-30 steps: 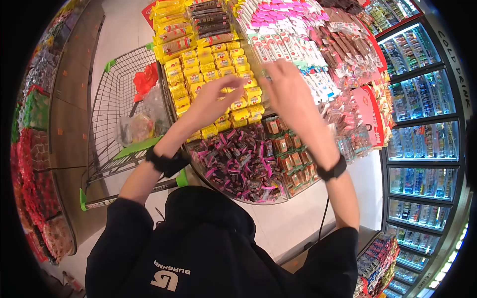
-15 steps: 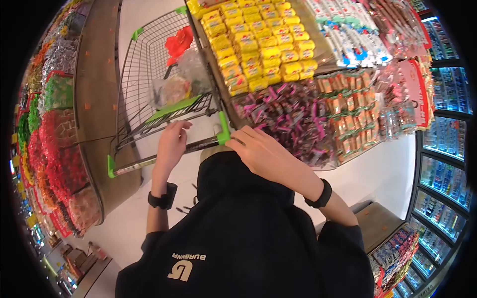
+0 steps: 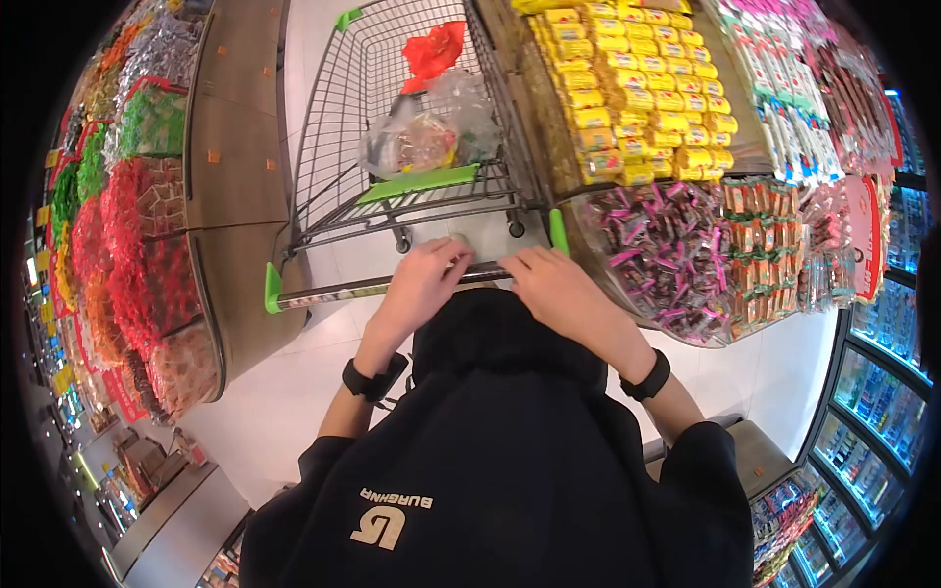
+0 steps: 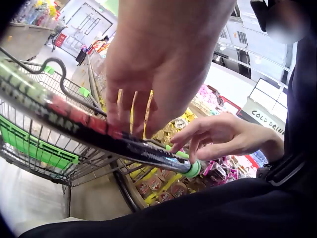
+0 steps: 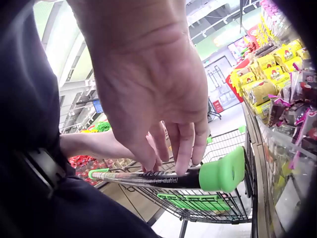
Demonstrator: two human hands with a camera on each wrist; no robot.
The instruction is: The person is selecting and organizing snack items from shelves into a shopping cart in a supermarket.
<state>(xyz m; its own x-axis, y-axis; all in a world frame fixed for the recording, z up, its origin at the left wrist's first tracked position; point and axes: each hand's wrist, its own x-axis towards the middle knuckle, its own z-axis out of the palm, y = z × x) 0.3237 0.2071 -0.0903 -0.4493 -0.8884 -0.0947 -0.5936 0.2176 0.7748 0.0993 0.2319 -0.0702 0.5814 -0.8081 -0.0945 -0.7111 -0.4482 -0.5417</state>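
The shopping cart [image 3: 420, 183] is placed just beside the candy display [image 3: 549, 127] on the right, so if it is pushed unevenly, the display's edge could be struck. At the handle [image 3: 333, 291], the left hand [image 3: 423, 281] and the right hand [image 3: 561, 289] are kept loose, with fingers not closed around it; by such light contact, steering could be lost.

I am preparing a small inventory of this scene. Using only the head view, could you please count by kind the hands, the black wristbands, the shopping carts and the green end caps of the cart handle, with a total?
Left hand and right hand: 2
Black wristbands: 2
Shopping cart: 1
Green end caps: 2
Total: 7
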